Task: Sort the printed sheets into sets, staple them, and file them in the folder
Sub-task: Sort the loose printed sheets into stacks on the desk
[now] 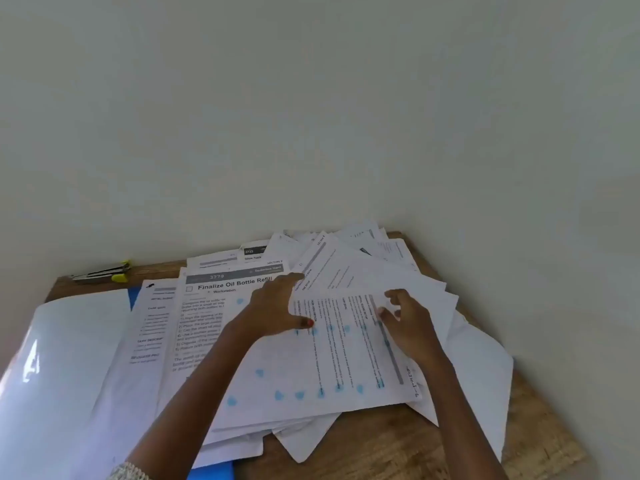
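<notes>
**Left hand** [280, 306]: fingers straight and laid flat on the paper, thumb stretched onto the top sheet [332, 362]. It grips nothing and only presses.

**Right hand** [407, 318]: fingers curled at the far edge of that same sheet. From here I cannot tell whether they pinch it or merely touch it.

**Top sheet:** printed, turned sideways, dotted with blue marks, lying loose between the two hands.

**Pile of sheets** [363, 271]: fanned and unsorted, spread over the middle and far corner of the surface [398, 441].

**Handling, as I judge it:** the paper is light, limp and slick, so sheets will likely slide on one another and crease if dragged. It is best taken at a free edge or corner between thumb and fingertip, with the other hand pinning the pile.

**Folder** [62, 341]: at the left and apparently open, with a glossy clear cover, blue showing beneath, and sheets partly over it.

**Stapler** [104, 271]: yellow-tipped, at the far left edge beside the wall, well apart from both hands.
</notes>
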The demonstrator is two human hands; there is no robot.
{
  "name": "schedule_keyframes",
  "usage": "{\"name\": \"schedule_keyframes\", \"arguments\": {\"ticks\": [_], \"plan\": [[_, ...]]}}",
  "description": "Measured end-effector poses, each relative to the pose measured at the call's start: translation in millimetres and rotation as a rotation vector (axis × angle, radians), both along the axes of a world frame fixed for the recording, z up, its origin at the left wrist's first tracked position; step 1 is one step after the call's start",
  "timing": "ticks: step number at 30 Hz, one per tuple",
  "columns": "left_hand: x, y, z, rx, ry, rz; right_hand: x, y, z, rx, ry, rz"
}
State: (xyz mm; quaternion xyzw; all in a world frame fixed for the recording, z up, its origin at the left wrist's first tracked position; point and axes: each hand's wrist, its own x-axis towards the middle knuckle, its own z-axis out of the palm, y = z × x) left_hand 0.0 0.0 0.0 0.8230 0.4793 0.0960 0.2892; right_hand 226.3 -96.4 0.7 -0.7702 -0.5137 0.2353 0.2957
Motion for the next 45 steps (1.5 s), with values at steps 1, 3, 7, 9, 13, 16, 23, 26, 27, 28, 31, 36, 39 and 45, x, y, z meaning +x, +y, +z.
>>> {"name": "schedule_keyframes", "arguments": {"ticks": [1, 3, 7, 9, 13, 16, 23, 26, 27, 28, 31, 36, 39, 45], "plan": [[2.8, 0.6, -1.3, 0.001, 0.008, -0.006, 3.1, -1.9, -2.0, -0.034, -0.006, -0.024], [9.3, 3.4, -6.2, 0.013, 0.034, -0.020, 6.7, -5.9, -4.7, -0.098, -0.022, -0.054], [23.0, 10.4, -15.3, 0.024, 0.069, -0.033, 9.6, -11.8, -9.9, -0.172, -0.022, -0.084], [27.3, 15.1, -17.9, 0.034, 0.100, -0.042, 11.2, -10.6, -10.0, -0.191, -0.021, -0.093], [31.6, 19.7, -20.3, 0.033, 0.129, -0.040, 12.4, -7.9, -10.5, -0.197, 0.004, -0.078], [31.9, 23.4, -17.5, 0.033, 0.123, -0.031, 15.6, -4.8, -11.6, -0.185, 0.049, -0.074], [20.6, 35.8, -1.9, -0.106, -0.038, -0.012, 18.1, 5.4, -10.2, -0.086, 0.181, -0.057], [12.5, 40.1, 5.5, -0.221, -0.047, -0.022, 16.8, 15.5, -6.1, -0.023, 0.192, -0.042], [8.6, 41.2, 7.5, -0.274, -0.063, -0.016, 16.0, 19.9, -4.1, -0.002, 0.192, -0.029], [4.0, 41.5, 9.4, -0.327, -0.082, -0.007, 14.9, 24.6, -1.6, 0.020, 0.191, -0.017], [-9.6, 39.5, 17.5, -0.440, -0.153, 0.025, 10.1, 41.4, 6.9, 0.096, 0.208, 0.023], [-32.4, 26.9, 25.9, -0.478, -0.353, 0.164, -6.4, 68.7, 21.8, 0.257, 0.226, 0.124], [-55.1, 14.5, 26.3, -0.493, -0.542, 0.306, -13.0, 77.1, 23.7, 0.353, 0.229, 0.138], [-121.3, -7.9, 9.7, -0.415, -0.836, 0.611, 5.4, 80.6, 10.0, 0.355, 0.148, 0.085]]}}
